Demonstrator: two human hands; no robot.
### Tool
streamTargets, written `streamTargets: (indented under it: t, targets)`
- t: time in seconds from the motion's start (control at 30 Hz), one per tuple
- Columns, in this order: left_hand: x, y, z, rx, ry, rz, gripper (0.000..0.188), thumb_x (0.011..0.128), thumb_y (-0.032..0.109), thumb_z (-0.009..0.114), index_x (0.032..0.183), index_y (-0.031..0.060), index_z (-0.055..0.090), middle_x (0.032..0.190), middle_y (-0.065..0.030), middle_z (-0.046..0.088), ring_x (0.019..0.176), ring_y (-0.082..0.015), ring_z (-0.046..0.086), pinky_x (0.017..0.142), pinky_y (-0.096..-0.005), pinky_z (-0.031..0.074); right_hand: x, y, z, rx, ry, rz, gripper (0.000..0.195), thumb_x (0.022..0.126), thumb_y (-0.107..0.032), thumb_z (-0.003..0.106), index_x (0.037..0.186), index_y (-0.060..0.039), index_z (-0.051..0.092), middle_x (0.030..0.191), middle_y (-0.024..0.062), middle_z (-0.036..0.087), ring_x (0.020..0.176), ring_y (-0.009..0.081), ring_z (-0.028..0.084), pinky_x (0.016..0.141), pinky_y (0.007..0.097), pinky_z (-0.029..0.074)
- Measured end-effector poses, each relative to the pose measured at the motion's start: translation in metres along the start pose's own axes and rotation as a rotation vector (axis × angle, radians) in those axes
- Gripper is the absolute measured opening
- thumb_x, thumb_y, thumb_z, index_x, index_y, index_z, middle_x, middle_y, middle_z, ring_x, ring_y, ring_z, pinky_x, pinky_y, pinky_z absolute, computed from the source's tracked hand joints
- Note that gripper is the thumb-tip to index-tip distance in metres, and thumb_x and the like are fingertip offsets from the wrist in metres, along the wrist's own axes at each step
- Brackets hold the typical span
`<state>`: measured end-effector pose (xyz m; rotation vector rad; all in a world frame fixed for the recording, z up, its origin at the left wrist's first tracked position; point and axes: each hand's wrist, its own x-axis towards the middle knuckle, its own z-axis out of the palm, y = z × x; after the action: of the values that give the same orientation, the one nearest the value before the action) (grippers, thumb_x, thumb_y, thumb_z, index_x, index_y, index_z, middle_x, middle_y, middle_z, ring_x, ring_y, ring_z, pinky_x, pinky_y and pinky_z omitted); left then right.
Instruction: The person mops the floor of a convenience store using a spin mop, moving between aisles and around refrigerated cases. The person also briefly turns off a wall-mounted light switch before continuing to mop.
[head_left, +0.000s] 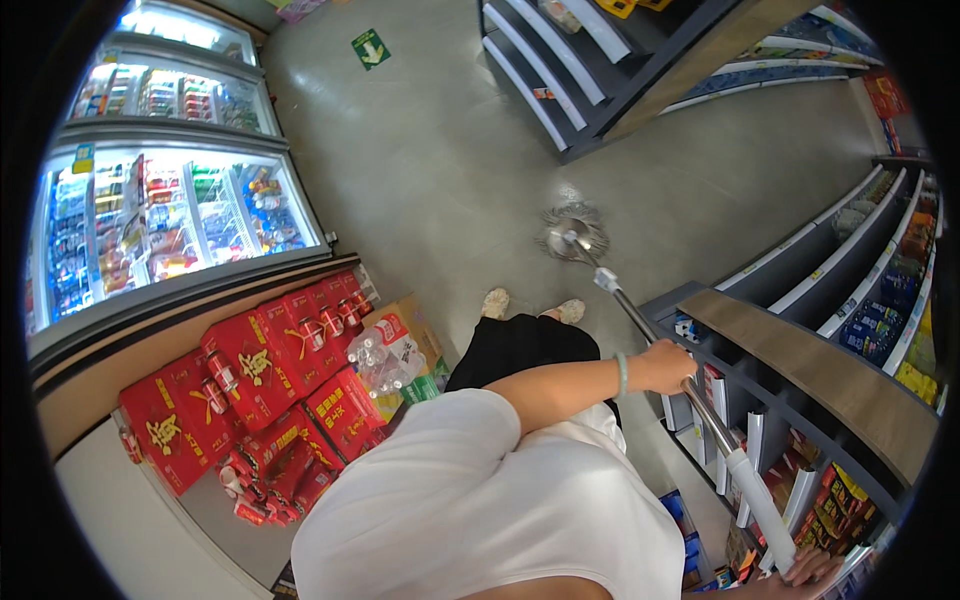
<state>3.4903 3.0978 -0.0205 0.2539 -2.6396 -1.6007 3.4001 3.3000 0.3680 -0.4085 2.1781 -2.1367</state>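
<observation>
My left hand (666, 367), with a pale green bangle (622, 376) on its wrist, is closed around the metal pole of a mop (709, 416). That arm reaches across my white shirt to the right. At the picture's lower right edge, my right hand (812, 566) grips the end of the pole's white grip (761, 506); part of this hand is cut off. The pole slants down and away to a round mop head (573, 236) with a shiny disc and grey strands. The strands lie spread on the grey floor (442, 180), ahead of my shoes (495, 303).
Lit glass-door drink coolers (180, 217) line the left side. Below them are stacked red drink cartons (259, 360) and a pack of clear bottles (386, 356). A shelf unit (810, 375) stands close on the right, beside the pole. Another shelf corner (570, 154) juts in ahead.
</observation>
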Motion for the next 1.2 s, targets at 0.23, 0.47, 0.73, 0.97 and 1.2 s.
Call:
streamTargets:
  t: [0.23, 0.47, 0.73, 0.97, 1.2]
  targets:
    - [-0.151, -0.09, -0.059, 0.125, 0.237, -0.353, 0.015, 0.07, 0.022, 0.069, 0.072, 0.0083, 0.063, 0.074, -0.0154, 0.063, 0.079, -0.0385, 0.064, 0.071, -0.0493, 0.05, -0.031, 0.119, 0.088, -0.086, -0.339, -0.133, 0.031, 0.101, -0.025, 0.045, 0.078, -0.0058, 0.054, 0.049, -0.002, 0.034, 0.037, 0.0099, 0.029, 0.043, 0.0254, 0.034]
    - [-0.313, -0.177, -0.059, 0.09, 0.544, -0.606, 0.015, 0.072, 0.025, 0.071, 0.076, 0.0119, 0.064, 0.08, -0.0114, 0.065, 0.085, -0.0359, 0.063, 0.076, -0.0489, 0.046, -0.099, 0.177, 0.207, 0.199, -0.961, 0.488, 0.035, 0.1, -0.016, 0.047, 0.067, -0.0048, 0.047, 0.049, 0.0033, 0.045, 0.038, 0.0127, 0.043, 0.042, 0.0285, 0.037]
    - [-0.278, -0.162, -0.058, 0.111, 0.247, -1.053, 0.018, 0.076, 0.028, 0.071, 0.093, 0.0263, 0.075, 0.101, -0.0047, 0.07, 0.108, -0.0274, 0.062, 0.101, -0.048, 0.038, -0.08, 0.157, 0.198, -0.037, -0.949, 0.458, 0.04, 0.098, -0.019, 0.055, 0.062, -0.0012, 0.055, 0.055, 0.0034, 0.055, 0.046, 0.0094, 0.05, 0.045, 0.0253, 0.038]
    - [-0.091, -0.054, -0.043, 0.038, 0.27, -0.455, 0.015, 0.068, 0.009, 0.072, 0.077, 0.0222, 0.074, 0.085, -0.0069, 0.069, 0.083, -0.0312, 0.066, 0.076, -0.0409, 0.051, -0.011, 0.063, 0.094, 0.098, -0.548, -0.103, 0.045, 0.092, -0.026, 0.057, 0.053, -0.0088, 0.045, 0.044, 0.001, 0.047, 0.035, 0.0133, 0.044, 0.042, 0.0291, 0.044]
    - [0.092, -0.011, -0.037, 0.275, 0.171, -0.136, 0.027, 0.072, 0.015, 0.074, 0.097, 0.0237, 0.07, 0.109, -0.0015, 0.064, 0.111, -0.0275, 0.055, 0.109, -0.0489, 0.032, 0.017, 0.038, 0.059, -0.07, -0.296, -0.301, 0.043, 0.096, -0.03, 0.054, 0.059, -0.0104, 0.045, 0.048, 0.0003, 0.049, 0.039, 0.0131, 0.047, 0.046, 0.029, 0.045]
